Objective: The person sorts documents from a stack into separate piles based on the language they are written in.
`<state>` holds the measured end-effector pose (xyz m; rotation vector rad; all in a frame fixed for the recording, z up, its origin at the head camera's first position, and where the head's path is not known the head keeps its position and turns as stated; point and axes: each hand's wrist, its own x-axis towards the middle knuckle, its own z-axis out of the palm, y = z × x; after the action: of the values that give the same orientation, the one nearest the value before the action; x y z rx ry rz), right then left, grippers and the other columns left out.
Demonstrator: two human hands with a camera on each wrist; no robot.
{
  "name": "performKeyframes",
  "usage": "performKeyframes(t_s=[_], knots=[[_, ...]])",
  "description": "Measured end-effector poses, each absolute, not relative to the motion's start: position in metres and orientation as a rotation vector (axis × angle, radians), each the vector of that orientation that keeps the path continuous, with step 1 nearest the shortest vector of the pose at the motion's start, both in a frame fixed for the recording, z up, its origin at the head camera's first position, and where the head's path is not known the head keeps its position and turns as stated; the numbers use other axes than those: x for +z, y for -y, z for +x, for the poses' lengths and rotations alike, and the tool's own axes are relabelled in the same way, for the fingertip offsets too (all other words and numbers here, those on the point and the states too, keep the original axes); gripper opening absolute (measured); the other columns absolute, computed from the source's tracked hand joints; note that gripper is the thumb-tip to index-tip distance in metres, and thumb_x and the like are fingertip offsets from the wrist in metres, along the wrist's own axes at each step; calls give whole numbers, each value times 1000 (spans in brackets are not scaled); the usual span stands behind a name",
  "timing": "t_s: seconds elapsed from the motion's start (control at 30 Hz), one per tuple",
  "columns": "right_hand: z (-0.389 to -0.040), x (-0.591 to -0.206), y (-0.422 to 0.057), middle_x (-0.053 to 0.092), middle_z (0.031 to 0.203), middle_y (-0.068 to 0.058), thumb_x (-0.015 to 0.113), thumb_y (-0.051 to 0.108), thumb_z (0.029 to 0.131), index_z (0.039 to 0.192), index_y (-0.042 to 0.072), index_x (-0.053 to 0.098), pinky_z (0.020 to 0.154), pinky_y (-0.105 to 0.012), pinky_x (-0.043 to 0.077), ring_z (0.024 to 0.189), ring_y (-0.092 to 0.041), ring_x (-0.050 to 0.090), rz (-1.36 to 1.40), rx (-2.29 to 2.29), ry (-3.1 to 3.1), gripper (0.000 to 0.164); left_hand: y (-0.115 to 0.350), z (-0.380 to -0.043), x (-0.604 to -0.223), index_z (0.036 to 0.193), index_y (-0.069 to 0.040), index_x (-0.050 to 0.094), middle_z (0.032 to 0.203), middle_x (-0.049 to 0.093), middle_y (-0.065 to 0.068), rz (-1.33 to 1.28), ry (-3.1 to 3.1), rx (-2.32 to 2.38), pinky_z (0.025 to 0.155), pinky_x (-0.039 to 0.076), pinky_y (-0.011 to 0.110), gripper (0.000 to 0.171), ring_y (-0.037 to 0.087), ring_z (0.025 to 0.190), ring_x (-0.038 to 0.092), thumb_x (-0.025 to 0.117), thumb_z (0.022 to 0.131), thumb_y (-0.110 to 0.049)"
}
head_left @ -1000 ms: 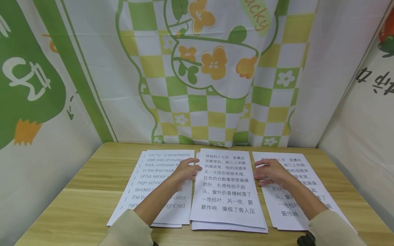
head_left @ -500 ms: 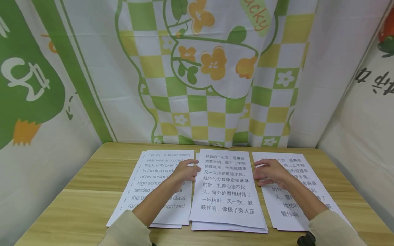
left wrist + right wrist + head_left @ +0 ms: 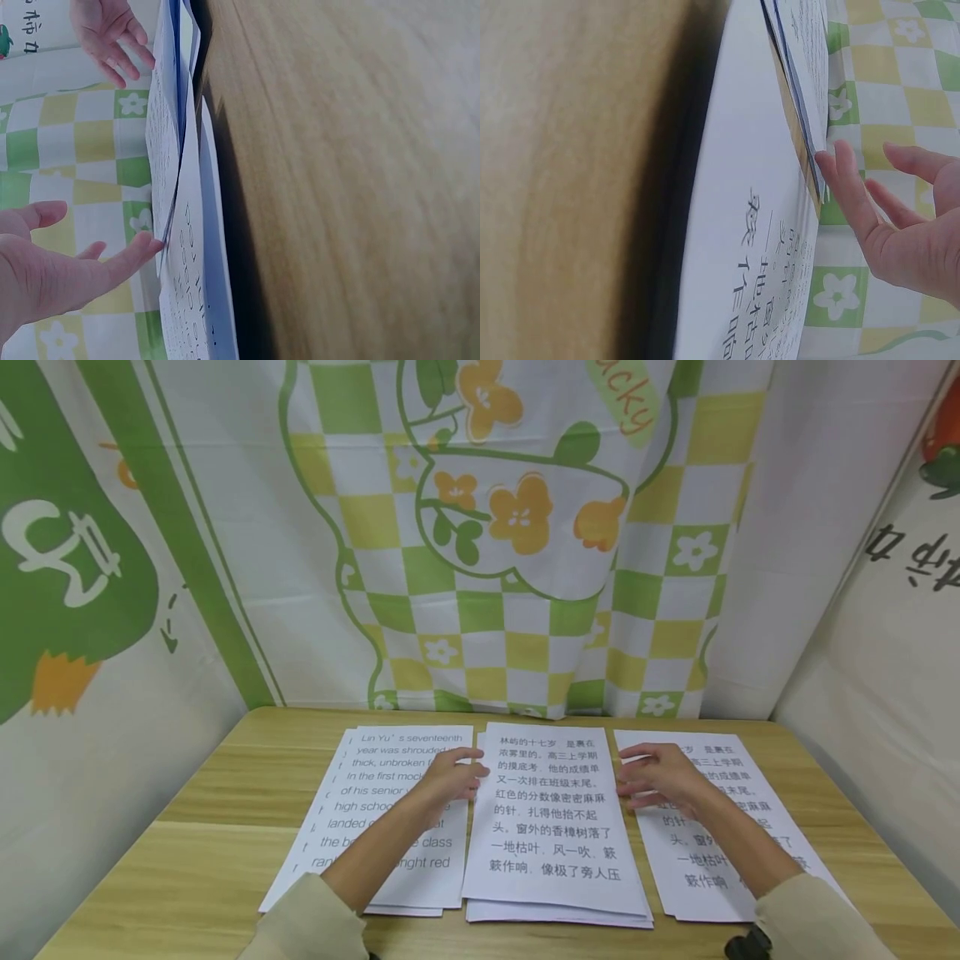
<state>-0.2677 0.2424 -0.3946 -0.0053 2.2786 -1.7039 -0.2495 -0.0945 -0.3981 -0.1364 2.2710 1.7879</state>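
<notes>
A middle stack of white paper sheets, printed with Chinese text, lies between my two hands. My left hand, fingers loosely extended, is at its left edge, over the inner side of a left stack with English print. In the left wrist view a fingertip of the left hand meets the paper edge. My right hand is above a right stack with Chinese text, fingers pointing at the middle stack. The right wrist view has a fingertip of the right hand at that stack's edge.
All three stacks lie on a wooden table, their lower sheets peeking out unevenly. A green and yellow checked curtain hangs behind the table's far edge. Printed cloth walls stand at both sides.
My right hand has shifted very slightly upward in the head view. The left hand and the paper stacks stay practically where they were.
</notes>
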Motion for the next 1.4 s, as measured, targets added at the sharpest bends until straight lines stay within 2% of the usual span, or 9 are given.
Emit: performKeyframes(t_s=[0.27,0.43,0.53,0.77,0.93,1.1,1.23,1.4], knots=[[-266,-394,-244,66,119,-29,55,-2,101,146,-14,41,81,-47,65,102,-37,74,-13,-1715,-2284,49,95,-247,-396,149,-3,51,135,61,26,-125,-2261,1805,104,54,48,55,42,122,63,64,97,-15],[-266,-394,-244,64,122,-30,57,-1,100,147,-15,40,84,-45,64,100,-33,74,-27,-1739,-2300,52,95,-247,-395,151,-1,48,136,60,27,-95,-2243,1836,107,51,53,58,45,124,61,64,97,-16],[-266,-394,-243,65,120,-28,61,0,100,147,-15,40,86,-45,64,99,-29,73,-23,-1762,-2306,54,94,-248,-395,153,1,46,137,59,28,-90,-2230,1869,108,50,52,60,45,125,60,63,97,-14],[-268,-396,-243,66,123,-32,64,-2,98,148,-18,37,88,-41,63,98,-24,74,-40,-1798,-2278,60,90,-250,-394,151,7,44,140,55,31,-76,-2167,1950,110,50,48,59,43,130,56,60,97,-8],[-268,-396,-242,70,118,-28,65,-2,97,147,-18,39,87,-37,63,95,-20,74,-75,-1801,-2276,58,88,-251,-393,148,10,47,140,55,31,-75,-2169,1977,108,51,48,54,43,128,56,60,98,-7],[-268,-397,-240,68,119,-26,66,-2,96,147,-16,41,85,-38,64,93,-18,72,-73,-1746,-2314,58,86,-250,-394,149,7,47,145,54,28,-69,-2150,1972,105,54,50,51,44,128,58,57,101,-8],[-269,-398,-237,69,112,-20,67,-2,95,148,-14,42,82,-39,65,89,-19,72,-52,-1732,-2317,59,83,-253,-397,151,4,46,149,52,26,-68,-2147,1967,101,56,49,54,43,125,60,57,98,-1],[-270,-399,-234,68,105,-14,68,-3,94,148,-11,44,78,-36,65,86,-19,72,-35,-1726,-2323,59,80,-256,-401,152,2,46,141,56,24,-73,-2202,1930,96,59,41,61,36,118,64,59,92,8]])
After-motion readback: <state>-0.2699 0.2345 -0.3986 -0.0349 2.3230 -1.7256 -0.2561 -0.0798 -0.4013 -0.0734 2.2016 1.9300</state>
